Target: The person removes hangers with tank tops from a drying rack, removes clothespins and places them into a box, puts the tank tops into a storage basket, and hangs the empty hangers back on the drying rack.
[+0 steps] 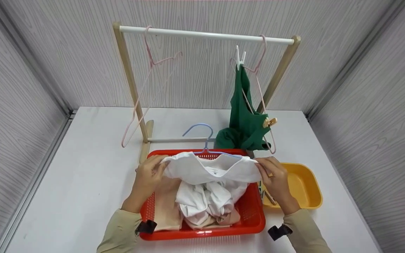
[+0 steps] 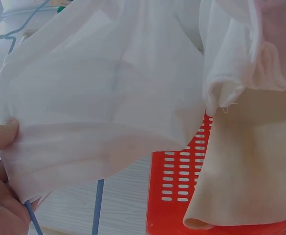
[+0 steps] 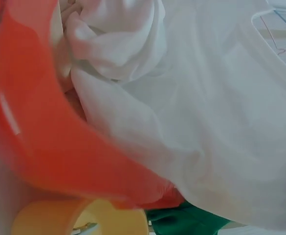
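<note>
Two hands are at work, both gripping one white V-neck shirt [image 1: 197,175]. The left hand [image 1: 149,175] pinches one sleeve end between thumb and fingers; the right hand [image 1: 275,177] pinches the opposite one. The shirt's upper part is stretched between them above one red basket [image 1: 202,233]. One blue hanger [image 1: 207,141] sits within the shirt, its hook rising from the neck opening; in the left wrist view, two stretches of blue wire come out below the fabric, one of them beside the left hand.

White fabric also lies bunched in the basket, though whether it all belongs to this shirt cannot be told. Beige cloth [image 1: 167,203] lies there too, its number of pieces unclear.

Beyond stands one drying rack with two wooden posts and one white rail [image 1: 206,34]. Two pink hangers hang from it: a bare left one [image 1: 149,58], and a right one [image 1: 259,63] carrying one green garment [image 1: 239,105]. Two clothespins are on that garment, one white [image 1: 239,61] and one tan [image 1: 270,122]. One yellow basin [image 1: 295,182] rests on the white surface [image 1: 83,175] right of the basket, holding clothespins too overlapped to count.
</note>
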The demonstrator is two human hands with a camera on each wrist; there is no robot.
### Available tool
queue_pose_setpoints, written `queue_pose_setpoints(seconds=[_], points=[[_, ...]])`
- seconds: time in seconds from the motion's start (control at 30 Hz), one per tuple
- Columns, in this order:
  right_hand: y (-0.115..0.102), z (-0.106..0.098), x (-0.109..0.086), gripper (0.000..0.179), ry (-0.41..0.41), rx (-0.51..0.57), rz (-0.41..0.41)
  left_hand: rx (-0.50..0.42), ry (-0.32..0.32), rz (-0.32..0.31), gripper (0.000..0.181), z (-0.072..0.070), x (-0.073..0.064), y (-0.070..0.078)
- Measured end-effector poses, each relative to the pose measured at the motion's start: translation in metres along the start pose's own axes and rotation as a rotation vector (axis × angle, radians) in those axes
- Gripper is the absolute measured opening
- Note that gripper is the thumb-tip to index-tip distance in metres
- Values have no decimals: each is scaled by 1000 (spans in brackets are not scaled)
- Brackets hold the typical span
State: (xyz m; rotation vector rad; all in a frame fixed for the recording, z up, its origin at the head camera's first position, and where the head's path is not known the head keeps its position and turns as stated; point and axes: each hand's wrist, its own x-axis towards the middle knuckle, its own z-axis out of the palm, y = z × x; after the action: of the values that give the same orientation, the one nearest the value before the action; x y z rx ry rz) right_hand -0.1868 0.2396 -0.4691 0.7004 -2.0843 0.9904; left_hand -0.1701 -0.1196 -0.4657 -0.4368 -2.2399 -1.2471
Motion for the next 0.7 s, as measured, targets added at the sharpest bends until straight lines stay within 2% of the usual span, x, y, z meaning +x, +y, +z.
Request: queue_pose_setpoints(seconds=[0.17, 0.33, 0.47, 0.7], points=[[-6, 6, 1, 24, -40, 29, 3, -6, 2, -10, 16, 3, 1, 4], [-12, 11, 6, 27, -38, 50, -42, -17, -26, -35, 17, 3, 2, 10], [-14, 13, 8, 29, -48, 54, -63, -23, -34, -23, 16, 4, 2, 12], [-10, 8, 3, 23, -85, 19, -46, -23, -33, 2, 13, 4, 2, 9]])
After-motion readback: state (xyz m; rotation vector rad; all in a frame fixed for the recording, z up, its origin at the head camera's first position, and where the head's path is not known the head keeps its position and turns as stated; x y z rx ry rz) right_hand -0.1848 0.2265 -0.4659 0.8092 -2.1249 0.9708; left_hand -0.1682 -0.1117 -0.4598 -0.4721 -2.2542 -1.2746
